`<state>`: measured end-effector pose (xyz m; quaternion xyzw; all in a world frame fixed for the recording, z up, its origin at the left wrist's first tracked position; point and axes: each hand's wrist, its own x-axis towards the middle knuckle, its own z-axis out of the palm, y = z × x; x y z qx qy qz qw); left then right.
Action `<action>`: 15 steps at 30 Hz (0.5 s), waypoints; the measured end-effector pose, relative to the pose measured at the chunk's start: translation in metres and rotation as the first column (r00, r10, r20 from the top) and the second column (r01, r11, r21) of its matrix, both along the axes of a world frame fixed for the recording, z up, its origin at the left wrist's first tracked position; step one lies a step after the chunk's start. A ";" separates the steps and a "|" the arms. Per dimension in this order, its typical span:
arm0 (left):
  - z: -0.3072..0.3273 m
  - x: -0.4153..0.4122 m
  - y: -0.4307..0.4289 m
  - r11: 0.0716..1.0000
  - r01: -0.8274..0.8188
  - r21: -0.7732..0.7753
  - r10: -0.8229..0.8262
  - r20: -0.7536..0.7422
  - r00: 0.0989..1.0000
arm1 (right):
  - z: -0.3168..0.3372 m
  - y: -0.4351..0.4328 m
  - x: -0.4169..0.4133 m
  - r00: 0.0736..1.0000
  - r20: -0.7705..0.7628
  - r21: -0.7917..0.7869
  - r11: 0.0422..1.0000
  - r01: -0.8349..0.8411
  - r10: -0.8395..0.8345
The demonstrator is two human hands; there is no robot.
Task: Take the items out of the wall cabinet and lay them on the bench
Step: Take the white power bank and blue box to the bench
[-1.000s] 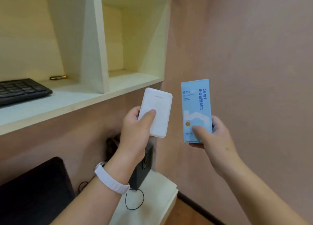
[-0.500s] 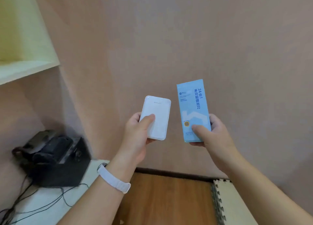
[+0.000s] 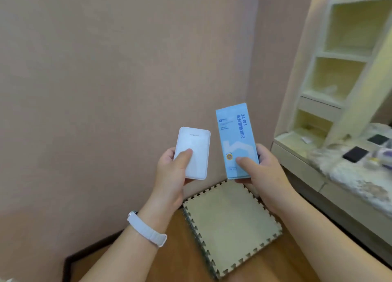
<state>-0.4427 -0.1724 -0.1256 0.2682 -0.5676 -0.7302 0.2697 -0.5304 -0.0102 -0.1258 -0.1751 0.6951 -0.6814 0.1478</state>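
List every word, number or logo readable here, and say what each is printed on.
"24合1": printed sideways near the right edge of the blue box, held in the right hand.
"多功能螺丝刀": same box, in the same line.
Same box, top-left logo line, round yellow badge and bottom small print: too small to read.
White power bank in the left hand: faint brand mark near its top, too blurred to read.

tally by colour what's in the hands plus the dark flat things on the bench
white: 1, power bank in left hand
blue: 1, box in right hand
black: 2, near slab and far slab on bench
total: 4
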 end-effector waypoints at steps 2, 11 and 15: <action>-0.001 -0.029 0.032 0.998 0.064 -0.003 -0.063 0.010 0.998 | -0.002 0.038 -0.016 0.997 0.011 -0.005 0.997 0.078 -0.078; -0.004 -0.131 0.152 0.916 0.400 -0.031 -0.398 0.050 0.916 | -0.005 0.175 -0.055 0.920 0.024 -0.014 0.920 0.392 -0.391; -0.011 -0.174 0.193 0.858 0.514 -0.023 -0.512 0.051 0.857 | -0.016 0.222 -0.069 0.854 0.035 0.026 0.854 0.519 -0.520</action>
